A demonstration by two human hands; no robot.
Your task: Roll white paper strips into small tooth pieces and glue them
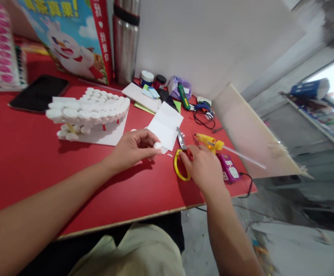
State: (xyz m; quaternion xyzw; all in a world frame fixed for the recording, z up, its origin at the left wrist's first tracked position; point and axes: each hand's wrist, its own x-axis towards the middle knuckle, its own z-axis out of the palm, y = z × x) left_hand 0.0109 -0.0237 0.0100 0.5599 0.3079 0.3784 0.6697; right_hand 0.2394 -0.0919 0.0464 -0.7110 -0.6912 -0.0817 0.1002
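Observation:
My left hand [136, 147] pinches a small white round piece [157, 145] between thumb and fingertips, just above the red table. My right hand [203, 165] is closed at the handles of a pair of scissors [181, 174], with a yellow loop and a bit of red showing; their metal blades point away from me over white sheets. Right beyond that hand lies a yellow glue gun [210, 142] with a clear glue stick in its back. To the left of my left hand stands a white model [89, 113] built of many rounded white pieces on a white base, with red posts under it.
White folded card [166, 124] lies ahead of my hands. A purple power socket [228, 168] sits by the table's right edge. A green cutter [183, 96], paint jars [146, 78], a steel flask [126, 42], a phone [39, 92] and a printed box [69, 42] line the back.

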